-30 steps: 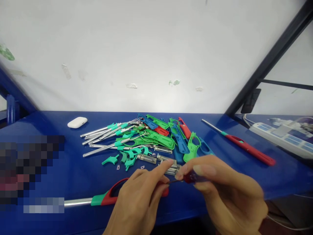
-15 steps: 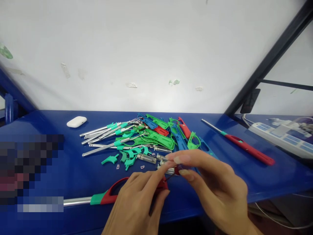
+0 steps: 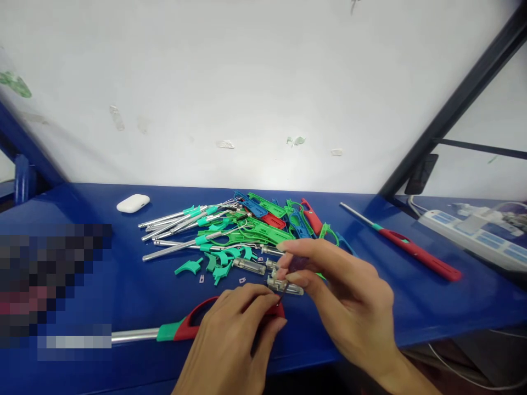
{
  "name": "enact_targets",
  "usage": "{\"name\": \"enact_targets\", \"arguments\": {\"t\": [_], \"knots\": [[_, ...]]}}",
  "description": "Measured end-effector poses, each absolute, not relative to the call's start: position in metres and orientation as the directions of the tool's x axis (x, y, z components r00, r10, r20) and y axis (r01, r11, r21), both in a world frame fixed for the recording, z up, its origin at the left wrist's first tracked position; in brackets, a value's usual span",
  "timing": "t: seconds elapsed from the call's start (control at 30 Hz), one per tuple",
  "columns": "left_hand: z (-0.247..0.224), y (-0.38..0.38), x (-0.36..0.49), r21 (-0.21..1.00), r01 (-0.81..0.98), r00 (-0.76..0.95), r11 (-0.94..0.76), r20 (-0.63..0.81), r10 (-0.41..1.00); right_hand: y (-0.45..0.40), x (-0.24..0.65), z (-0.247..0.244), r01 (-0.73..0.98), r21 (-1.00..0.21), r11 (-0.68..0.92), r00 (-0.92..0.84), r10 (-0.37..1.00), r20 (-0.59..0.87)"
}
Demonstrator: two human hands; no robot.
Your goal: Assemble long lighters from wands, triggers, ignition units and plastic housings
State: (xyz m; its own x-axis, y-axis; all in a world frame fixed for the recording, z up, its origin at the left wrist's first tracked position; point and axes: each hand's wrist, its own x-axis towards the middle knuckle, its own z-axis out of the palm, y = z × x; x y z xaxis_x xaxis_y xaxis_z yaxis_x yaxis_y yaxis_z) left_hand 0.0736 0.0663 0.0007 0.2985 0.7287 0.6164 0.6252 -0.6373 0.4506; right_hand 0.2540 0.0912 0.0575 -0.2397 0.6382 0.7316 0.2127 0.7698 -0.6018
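Observation:
My left hand (image 3: 236, 334) is closed around the handle of a red long-necked lighter (image 3: 187, 329), which lies sideways low over the table with its metal tube pointing left. Between the thumb and fingers of my right hand (image 3: 354, 302) is a small screwdriver (image 3: 298, 264) with a dark handle. Its thin shaft slants down to the handle's right end, where the tip meets the red plastic. Just beyond my fingers lie clear fuel tanks (image 3: 249, 266), teal triggers (image 3: 222, 272) and tiny pink clips (image 3: 242, 280).
Behind them is a pile of metal lighter tubes (image 3: 168, 253) and green and blue handle shells (image 3: 263, 232). Another red lighter (image 3: 420, 255) lies to the right, near a white power strip (image 3: 473, 230). A white earbud case (image 3: 133, 203) sits at the back left.
My right hand has tipped the screwdriver more upright, raising its handle, while the tip stays at the lighter's end. The left hand keeps its hold. The view has shifted slightly.

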Motion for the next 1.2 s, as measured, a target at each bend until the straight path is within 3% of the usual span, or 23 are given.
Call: {"name": "enact_targets", "arguments": {"t": [0.23,0.67,0.87,1.07,1.2], "knots": [[0.0028,0.0695,0.0756,0.489,0.649,0.33,-0.583,0.509,0.795,0.0917,0.2526,0.0572,0.209,-0.595,0.776,-0.244,0.631,0.736],[0.001,0.0633,0.0751,0.449,0.663,0.338,-0.599,0.535,0.774,0.0886,0.2606,0.0626,0.168,-0.674,0.719,-0.296,0.689,0.661],[-0.0023,0.0624,0.0733,0.42,0.671,0.343,-0.611,0.555,0.758,0.0917,0.2593,0.0618,0.163,-0.601,0.782,-0.259,0.622,0.739],[-0.0055,0.0641,0.0735,0.402,0.679,0.342,-0.615,0.568,0.749,0.089,0.2601,0.0607,0.132,-0.638,0.759,-0.254,0.648,0.718],[-0.0049,0.063,0.0741,0.397,0.681,0.343,-0.615,0.569,0.748,0.0911,0.2594,0.0623,0.207,-0.579,0.788,-0.262,0.615,0.744]]}}
